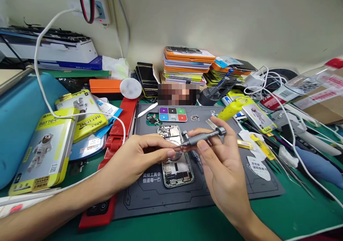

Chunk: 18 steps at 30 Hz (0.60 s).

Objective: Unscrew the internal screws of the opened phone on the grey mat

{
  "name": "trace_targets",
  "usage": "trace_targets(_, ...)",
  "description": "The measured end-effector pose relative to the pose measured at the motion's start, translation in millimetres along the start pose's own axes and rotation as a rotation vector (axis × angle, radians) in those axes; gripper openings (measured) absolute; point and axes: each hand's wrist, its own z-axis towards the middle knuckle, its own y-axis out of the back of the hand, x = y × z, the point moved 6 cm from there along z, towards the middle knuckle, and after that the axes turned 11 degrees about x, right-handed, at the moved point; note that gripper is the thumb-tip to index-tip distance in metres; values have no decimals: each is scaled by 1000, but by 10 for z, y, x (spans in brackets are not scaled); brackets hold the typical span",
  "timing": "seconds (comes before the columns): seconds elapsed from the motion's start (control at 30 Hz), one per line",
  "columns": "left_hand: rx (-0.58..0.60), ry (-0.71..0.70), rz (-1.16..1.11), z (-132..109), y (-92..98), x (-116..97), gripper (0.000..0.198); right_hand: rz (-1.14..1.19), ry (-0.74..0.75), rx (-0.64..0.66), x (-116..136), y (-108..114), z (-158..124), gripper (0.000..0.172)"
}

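While the screwdriver (200,137) is held above the open phone (175,175) in the head view, fingers of the right hand (223,166) grip its grey handle and fingers of the left hand (142,155) pinch it near the tip. Looks stiff, fairly light, probably smooth; I'd hold the handle, keep side load off the slim bit.

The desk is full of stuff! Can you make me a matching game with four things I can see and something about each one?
Things:
1. Screwdriver
2. Phone
3. Bottle
4. Small pad

Clues:
A. It has a red cap
B. It has coloured squares
C. It is held in the right hand
D. It is opened up, with its inside parts showing

Right pairs: 1-C, 2-D, 3-A, 4-B
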Motion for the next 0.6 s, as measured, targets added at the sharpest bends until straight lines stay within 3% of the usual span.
trace_targets(0.6,22,-40,-37,1,-11,-5,13,99,-50,46,-17,-10,24,47)
